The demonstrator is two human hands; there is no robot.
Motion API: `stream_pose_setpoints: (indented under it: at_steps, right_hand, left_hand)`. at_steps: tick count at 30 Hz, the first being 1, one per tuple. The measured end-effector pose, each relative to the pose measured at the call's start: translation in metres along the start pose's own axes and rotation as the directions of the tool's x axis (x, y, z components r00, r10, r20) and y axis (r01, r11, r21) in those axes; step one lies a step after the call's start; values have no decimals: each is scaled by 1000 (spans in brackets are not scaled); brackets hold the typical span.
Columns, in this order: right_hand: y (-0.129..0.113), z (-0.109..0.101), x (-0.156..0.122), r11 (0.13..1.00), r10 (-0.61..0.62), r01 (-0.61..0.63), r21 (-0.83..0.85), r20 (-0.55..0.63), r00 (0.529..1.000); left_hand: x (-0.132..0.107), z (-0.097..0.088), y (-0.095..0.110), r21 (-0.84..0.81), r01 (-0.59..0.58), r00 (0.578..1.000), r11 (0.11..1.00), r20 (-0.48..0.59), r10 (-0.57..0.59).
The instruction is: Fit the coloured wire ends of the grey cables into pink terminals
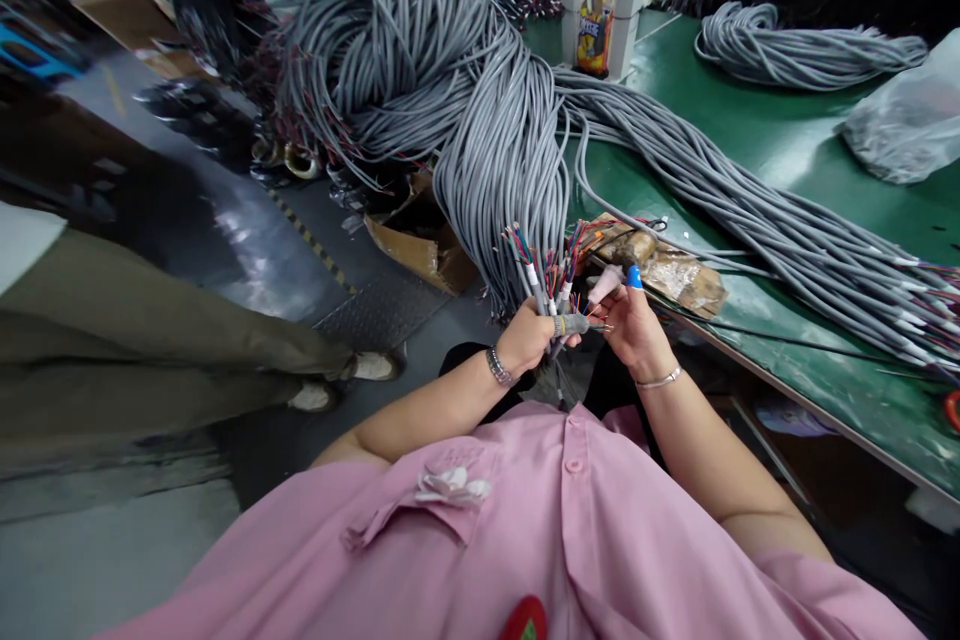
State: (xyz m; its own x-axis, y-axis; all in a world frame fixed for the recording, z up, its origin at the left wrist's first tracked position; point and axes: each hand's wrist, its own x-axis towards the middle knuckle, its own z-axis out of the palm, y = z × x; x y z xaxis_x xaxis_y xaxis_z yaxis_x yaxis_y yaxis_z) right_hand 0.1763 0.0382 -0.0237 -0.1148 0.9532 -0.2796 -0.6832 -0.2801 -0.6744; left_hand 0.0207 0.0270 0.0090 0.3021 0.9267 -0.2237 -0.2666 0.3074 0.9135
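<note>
In the head view, my left hand (529, 335) is closed around a bunch of grey cables whose ends stand upright, fanning into thin coloured wires (519, 245). White bands show just below several of these wire ends. A grey piece with a yellow band (571, 324) lies at my left thumb; I cannot tell whether it is a finger cover or a cable. My right hand (636, 328) is beside the bunch, its thumb and forefinger apart. A blue cover sits on one fingertip and a pale cover on another. Fine wire tips reach close to its fingers; contact is unclear.
A large heap of grey cables (405, 40) droops off the green table (750, 145). More cables (712, 170) stretch along it to the right. A wrapped wooden block (675, 275) is near the edge. A cardboard box (420, 245) stands below; a person's legs (172, 350) are at left.
</note>
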Motion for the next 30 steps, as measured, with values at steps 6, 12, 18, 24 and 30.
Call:
stream_pose_setpoints:
  at_steps: [6,12,18,24,30]
  right_hand:
    - [-2,1,-2,995,-83,82,-61,-13,996]
    - [-1,3,-1,998,-69,69,6,27,997]
    - [2,5,6,991,-83,85,102,-24,996]
    - [3,5,2,995,-29,28,100,9,1000]
    - [0,-1,-1,997,-26,25,68,8,1000]
  left_hand:
    - [-9,-6,-13,16,-98,994,995,-50,99]
    - [-5,2,-16,-18,-127,982,992,-146,123]
    - [0,5,-18,51,-95,978,994,-184,103]
    - [-5,4,-14,42,-89,979,995,-179,95]
    - [-12,3,-13,-70,-163,967,984,-207,145]
